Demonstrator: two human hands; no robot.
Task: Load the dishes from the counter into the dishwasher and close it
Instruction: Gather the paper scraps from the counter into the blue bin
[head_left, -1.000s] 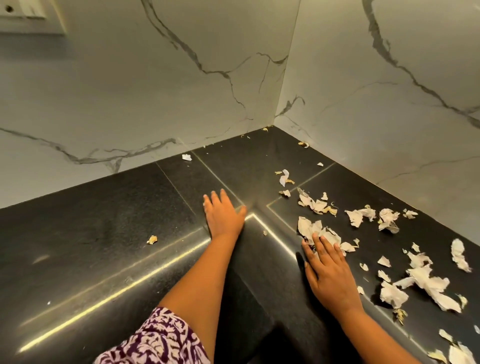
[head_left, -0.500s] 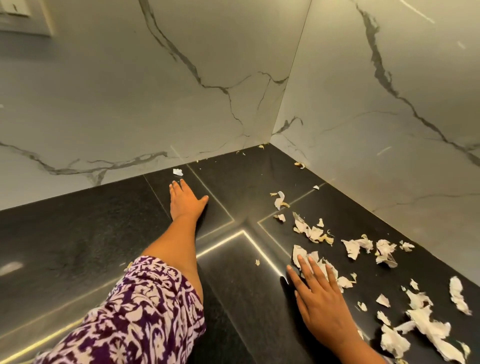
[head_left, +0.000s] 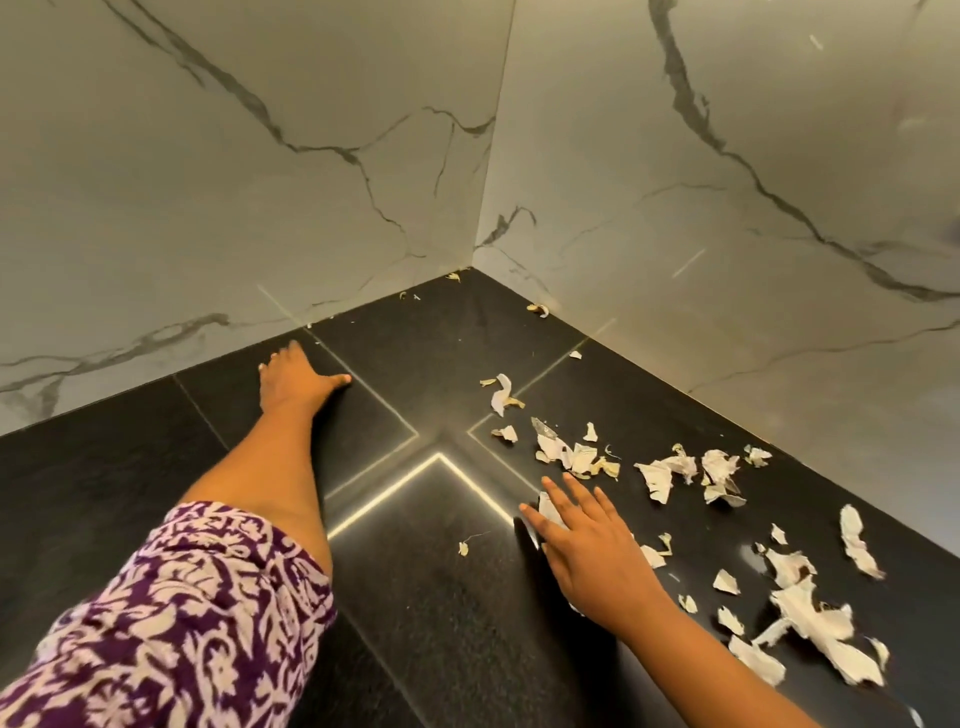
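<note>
Head view: we look down into the inner corner of a black speckled stone desk (head_left: 436, 338). Two grey-white marble panels with dark veins close it at the back, the left wall panel (head_left: 234, 182) and the right wall panel (head_left: 753, 197). They meet in one vertical joint above the corner. Thin bright seam lines (head_left: 387, 493) run over the desk and cross each other in front of the corner.

The room for moving is widest on the left side and between the two arms, where the dark stone shows. The right side, along the right wall panel, is covered with white torn papery scraps (head_left: 810, 629), some with yellowish edges. A few small ones lie at the foot of the walls in the corner, and one tiny scrap (head_left: 462, 547) lies alone between the arms.

The left hand (head_left: 293, 382) lies flat on the desk near the left wall panel. Its fingers (head_left: 285, 358) are straight and close together, the thumb is spread to the right, and it holds nothing. Whether the fingertips touch the wall we cannot tell. The arm comes out of a purple sleeve with a white flower pattern (head_left: 171, 613).

The right hand (head_left: 587, 540) also lies flat, with the fingers (head_left: 576, 493) straight and a little spread. It rests on some scraps at the near edge of the litter and grips none of them.

Where the dishes and the dishwasher are we cannot tell from this view.
</note>
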